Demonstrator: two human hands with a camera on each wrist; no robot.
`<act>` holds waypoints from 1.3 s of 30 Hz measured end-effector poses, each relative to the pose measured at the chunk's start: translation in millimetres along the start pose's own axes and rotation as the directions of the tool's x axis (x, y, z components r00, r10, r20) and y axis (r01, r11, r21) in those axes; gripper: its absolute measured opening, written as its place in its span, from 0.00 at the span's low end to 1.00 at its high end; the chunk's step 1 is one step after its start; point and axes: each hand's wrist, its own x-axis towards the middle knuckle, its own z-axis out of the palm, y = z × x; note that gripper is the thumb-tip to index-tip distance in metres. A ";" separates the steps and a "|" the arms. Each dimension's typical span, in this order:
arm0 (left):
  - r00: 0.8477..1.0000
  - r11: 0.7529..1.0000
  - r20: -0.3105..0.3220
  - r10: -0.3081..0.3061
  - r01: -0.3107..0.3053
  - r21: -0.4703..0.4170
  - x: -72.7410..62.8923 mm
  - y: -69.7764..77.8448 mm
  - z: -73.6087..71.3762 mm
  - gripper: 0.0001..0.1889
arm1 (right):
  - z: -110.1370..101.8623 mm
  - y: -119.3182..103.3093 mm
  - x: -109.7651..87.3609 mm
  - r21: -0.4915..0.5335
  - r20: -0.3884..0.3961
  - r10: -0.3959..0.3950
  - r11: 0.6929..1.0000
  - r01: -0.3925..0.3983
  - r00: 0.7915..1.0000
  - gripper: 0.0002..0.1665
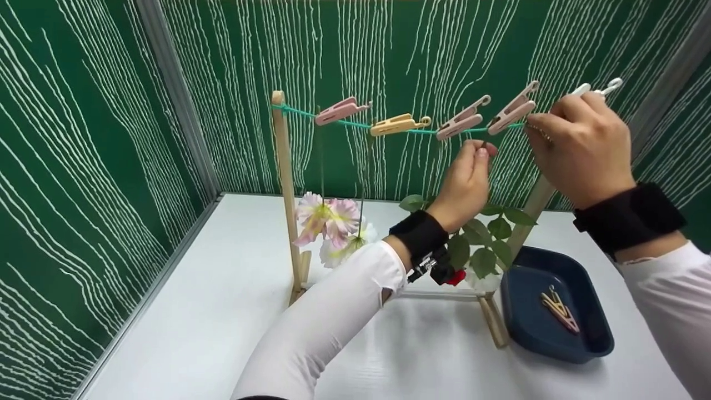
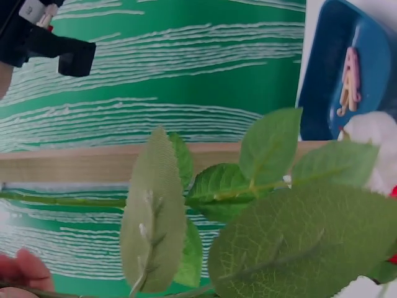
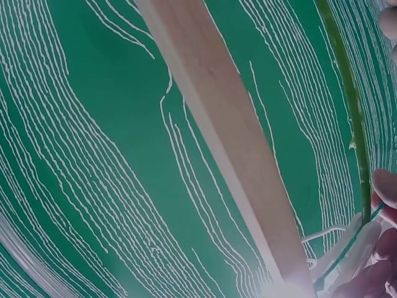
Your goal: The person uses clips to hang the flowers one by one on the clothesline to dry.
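Note:
My left hand (image 1: pixel 464 175) pinches the upper end of a thin stem just below a turquoise cord (image 1: pixel 358 124). Large green leaves (image 2: pixel 310 242) hang along that stem in the left wrist view, and a red bloom (image 1: pixel 456 277) shows partly behind the wrist strap. At the cord's right end, my right hand (image 1: pixel 591 147) grips a white clothespin (image 1: pixel 612 86), mostly covered by the fingers. In the right wrist view, another green stem (image 3: pixel 350 105) runs to this white clothespin beside the cord. Two dusty-pink clothespins (image 1: pixel 461 118) (image 1: pixel 512 110) sit on the cord between the hands.
A pink clothespin (image 1: pixel 335 111) and a yellow one (image 1: pixel 395 125) hold stems with pink (image 1: pixel 339 216) and white flowers (image 1: pixel 336 254) hanging down. The cord is tied to a wooden post (image 1: pixel 286 189). A dark blue tray (image 1: pixel 519 322) at right contains loose clothespins (image 1: pixel 558 311).

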 end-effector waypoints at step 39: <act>0.916 0.601 0.311 0.254 -0.401 0.691 -177.7 -63.3 -83.6 0.22 | 27.8 -92.9 -158.4 0.250 -0.053 0.182 0.955 -0.163 0.982 0.34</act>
